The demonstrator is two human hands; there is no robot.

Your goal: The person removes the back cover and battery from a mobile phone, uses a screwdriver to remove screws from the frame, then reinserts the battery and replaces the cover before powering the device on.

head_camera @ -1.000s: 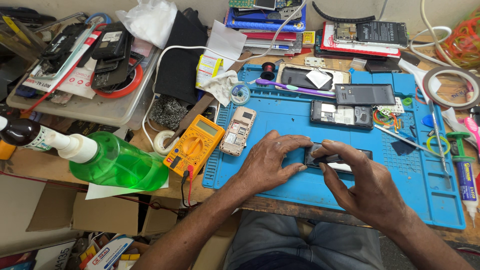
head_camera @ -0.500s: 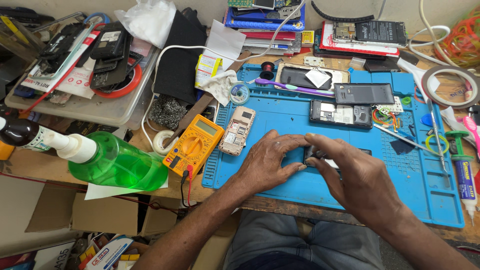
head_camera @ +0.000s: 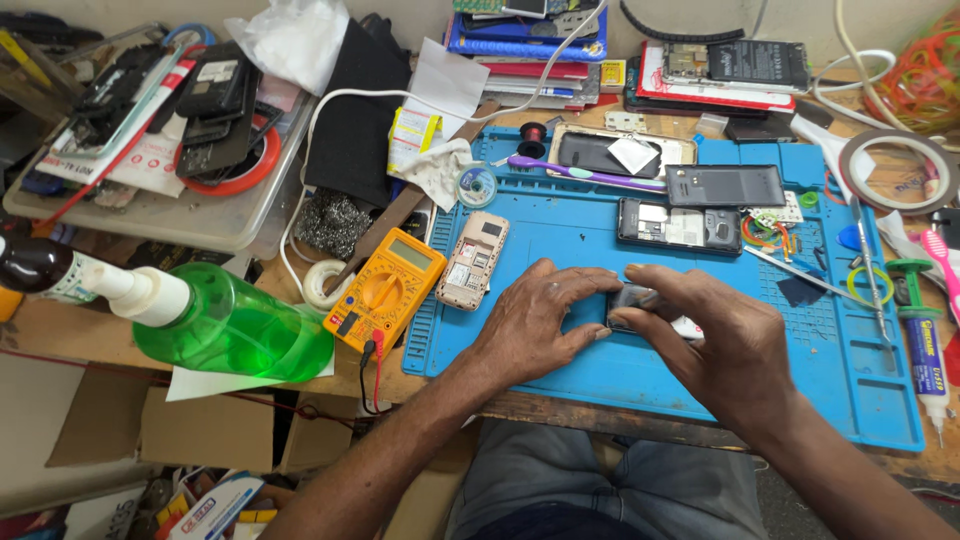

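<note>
Phone repair workshop, blue work mat (head_camera: 600,370), multimeter (head_camera: 385,290), opened phones (head_camera: 678,224)

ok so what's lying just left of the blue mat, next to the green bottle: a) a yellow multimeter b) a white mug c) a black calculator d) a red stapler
a: a yellow multimeter lies at the left edge of the blue mat, between the mat and the green bottle; no stapler, mug or calculator is there.

both hands (head_camera: 540,325) (head_camera: 715,340) lowered, fingers curled together
</note>
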